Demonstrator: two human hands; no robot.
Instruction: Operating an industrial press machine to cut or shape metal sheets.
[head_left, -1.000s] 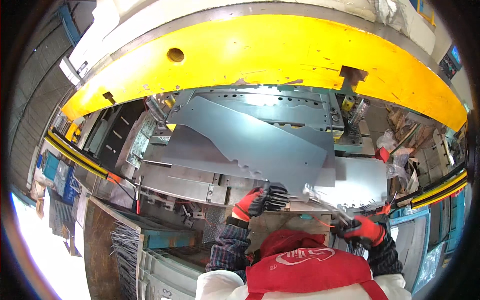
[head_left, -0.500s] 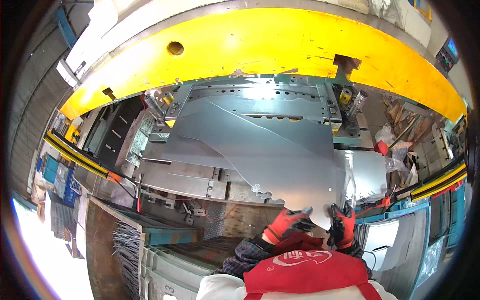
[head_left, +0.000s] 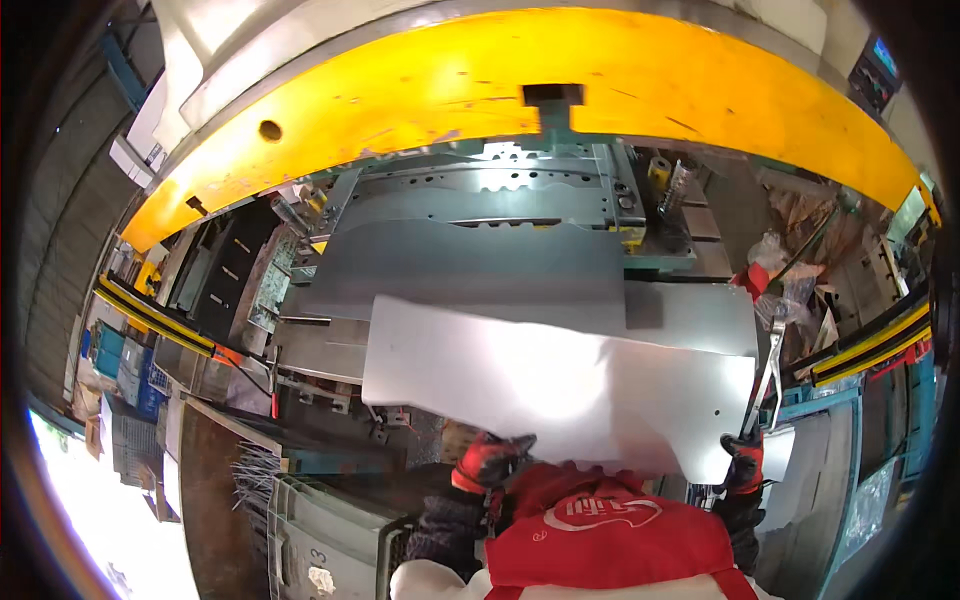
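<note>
A bare metal sheet (head_left: 480,370) tilts up in front of me, bright with glare. At its near edge my left hand (head_left: 492,462), in a red and black glove, is closed with the thumb toward the sheet; its other fingers are partly hidden. My right hand (head_left: 742,462), gloved alike, is closed beside the sheet's right corner. Long shiny metal pliers (head_left: 770,375) stick up from that hand. Beyond the raised piece, another grey sheet (head_left: 470,265) lies flat over the press die (head_left: 480,205), with a further sheet (head_left: 690,310) to its right.
A yellow press beam (head_left: 400,90) spans the far side. Guide posts (head_left: 675,190) stand by the die. Yellow-black bars (head_left: 160,318) flank both sides. A grey crate (head_left: 330,540) and a bin of thin metal strips (head_left: 255,485) are at lower left.
One sheet has come off the flat one and tilted up toward me. My left hand moved left, my right hand right, with the pliers. The view has shifted slightly.
</note>
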